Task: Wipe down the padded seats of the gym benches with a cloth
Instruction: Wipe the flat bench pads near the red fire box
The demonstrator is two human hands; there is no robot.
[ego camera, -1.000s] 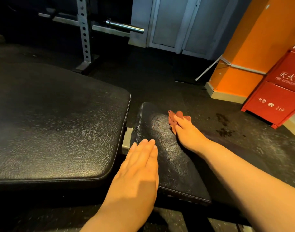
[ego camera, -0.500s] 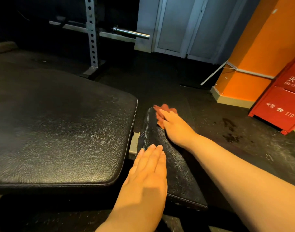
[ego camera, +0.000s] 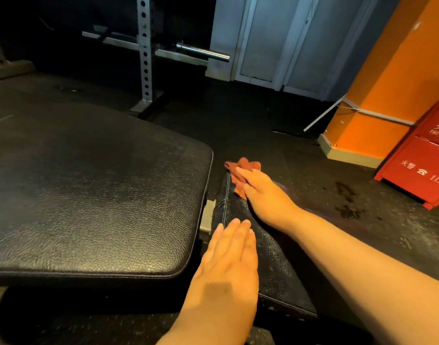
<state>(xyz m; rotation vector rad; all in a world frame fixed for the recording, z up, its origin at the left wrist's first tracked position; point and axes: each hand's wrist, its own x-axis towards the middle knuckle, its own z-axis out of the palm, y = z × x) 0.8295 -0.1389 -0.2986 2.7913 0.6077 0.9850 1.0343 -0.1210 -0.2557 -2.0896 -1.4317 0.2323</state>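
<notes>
A reddish-brown cloth [ego camera: 242, 171] lies bunched at the far left corner of the small black seat pad [ego camera: 273, 265]. My right hand [ego camera: 265, 195] presses flat on the cloth, fingers pointing away from me. My left hand [ego camera: 228, 260] rests palm down, fingers together, on the near left part of that pad and holds nothing. The large black back pad [ego camera: 89, 195] of the bench fills the left of the view. A metal bracket [ego camera: 207, 216] shows in the gap between the two pads.
A white perforated rack upright [ego camera: 145, 51] with a steel barbell end [ego camera: 203, 52] stands behind the bench. An orange pillar [ego camera: 387, 90] and a red fire-extinguisher box [ego camera: 420, 168] stand at right. Dark rubber floor [ego camera: 350, 202] with wet stains lies right of the seat.
My right hand has slid the cloth from the middle of the seat pad to its far left corner. My left hand has stayed put.
</notes>
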